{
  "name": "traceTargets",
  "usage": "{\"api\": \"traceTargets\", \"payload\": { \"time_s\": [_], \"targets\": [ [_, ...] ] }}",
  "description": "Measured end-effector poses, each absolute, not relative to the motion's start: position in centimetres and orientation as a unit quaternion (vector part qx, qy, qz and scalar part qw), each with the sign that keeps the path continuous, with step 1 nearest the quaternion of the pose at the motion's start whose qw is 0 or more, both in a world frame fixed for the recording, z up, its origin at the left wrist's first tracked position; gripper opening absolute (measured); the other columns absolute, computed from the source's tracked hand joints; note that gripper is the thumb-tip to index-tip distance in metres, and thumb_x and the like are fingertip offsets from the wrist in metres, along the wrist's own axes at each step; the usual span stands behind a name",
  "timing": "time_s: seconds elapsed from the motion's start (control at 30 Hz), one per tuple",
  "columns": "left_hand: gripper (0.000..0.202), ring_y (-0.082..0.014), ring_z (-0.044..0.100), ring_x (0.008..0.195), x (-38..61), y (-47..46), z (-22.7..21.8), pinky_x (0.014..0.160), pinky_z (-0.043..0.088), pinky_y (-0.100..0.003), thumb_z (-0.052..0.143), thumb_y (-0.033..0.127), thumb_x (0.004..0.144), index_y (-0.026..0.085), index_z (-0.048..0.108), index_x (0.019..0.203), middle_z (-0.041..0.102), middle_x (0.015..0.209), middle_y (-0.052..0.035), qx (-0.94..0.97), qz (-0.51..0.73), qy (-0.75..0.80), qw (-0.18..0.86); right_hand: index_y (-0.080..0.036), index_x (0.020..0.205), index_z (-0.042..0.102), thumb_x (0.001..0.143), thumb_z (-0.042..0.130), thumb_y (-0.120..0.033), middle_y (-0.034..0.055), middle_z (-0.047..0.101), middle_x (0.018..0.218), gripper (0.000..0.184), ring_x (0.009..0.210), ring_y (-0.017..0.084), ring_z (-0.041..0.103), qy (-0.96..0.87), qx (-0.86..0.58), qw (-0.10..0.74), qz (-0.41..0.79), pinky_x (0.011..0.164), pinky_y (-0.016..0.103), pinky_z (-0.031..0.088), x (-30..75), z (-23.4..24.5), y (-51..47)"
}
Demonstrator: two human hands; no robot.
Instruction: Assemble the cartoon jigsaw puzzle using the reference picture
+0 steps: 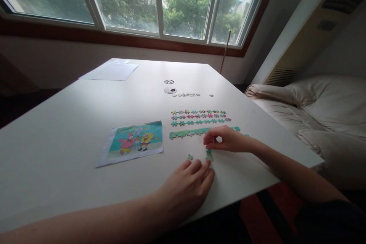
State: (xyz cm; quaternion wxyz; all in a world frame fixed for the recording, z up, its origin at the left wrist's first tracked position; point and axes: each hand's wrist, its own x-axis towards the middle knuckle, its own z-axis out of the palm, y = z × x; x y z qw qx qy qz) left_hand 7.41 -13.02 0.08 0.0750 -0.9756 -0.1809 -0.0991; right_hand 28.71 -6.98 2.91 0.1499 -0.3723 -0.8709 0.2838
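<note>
My left hand (187, 185) lies flat on the white table (71, 122), fingers stretched out toward a small loose puzzle piece (190, 157). My right hand (225, 140) is curled in a pinch on a green puzzle piece (209, 155) that rests on the table just beyond my left fingertips. Directly behind my right hand lies a joined green strip of puzzle pieces (188, 133). Farther back, three rows of sorted pieces (200, 117) are laid out. A cartoon reference picture (134, 142) lies to the left of the strip.
A short line of pale pieces (185, 94) and two round lids (169, 90) sit toward the table's far side. A sheet of paper (110, 71) lies at the far left corner. A cream sofa (323, 114) stands to the right, windows behind.
</note>
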Motion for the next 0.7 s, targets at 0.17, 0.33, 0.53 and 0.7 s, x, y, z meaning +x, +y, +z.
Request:
{"api": "traceTargets", "payload": {
  "time_s": [0.17,0.33,0.53,0.7],
  "targets": [
    [0.030,-0.0224,0.051,0.090,7.3,-13.0,0.1,0.079,0.040,-0.035,0.029,0.016,0.093,0.012,0.053,0.111,0.054,0.121,-0.0103,-0.975,-0.108,-0.180,0.076,-0.017,0.081,0.061,0.077,0.060,-0.019,0.0014,0.066,0.080,0.004,0.074,0.012,0.055,-0.898,-0.354,0.160,0.206,0.071,0.024,0.042,28.5,2.8,-6.9],
    [0.030,-0.0222,0.051,0.090,7.3,-13.0,0.2,0.079,0.040,-0.035,0.030,0.016,0.092,0.011,0.053,0.111,0.054,0.120,-0.0107,-0.975,-0.109,-0.176,0.081,-0.018,0.080,0.060,0.078,0.060,-0.021,0.0010,0.065,0.079,0.004,0.077,0.013,0.054,-0.907,-0.348,0.154,0.182,0.075,0.025,0.041,28.5,2.3,-6.9],
    [0.035,-0.0234,0.051,0.097,6.3,-13.2,0.7,0.081,0.041,-0.034,0.032,0.017,0.090,0.009,0.047,0.121,0.044,0.131,-0.0142,-0.981,-0.090,-0.152,0.076,-0.017,0.079,0.061,0.081,0.056,-0.025,0.0031,0.064,0.077,0.010,0.072,0.013,0.055,-0.901,-0.367,0.162,0.165,0.069,0.024,0.042,29.2,3.2,-6.6],
    [0.037,-0.0256,0.052,0.102,3.8,-13.5,0.5,0.083,0.043,-0.035,0.035,0.011,0.088,0.005,0.047,0.122,0.049,0.126,-0.0167,-0.976,-0.077,-0.178,0.094,-0.017,0.081,0.064,0.082,0.053,-0.026,0.0023,0.063,0.072,0.014,0.064,0.011,0.054,-0.887,-0.419,0.107,0.162,0.062,0.022,0.040,31.4,4.1,-5.4]
  ]
}}
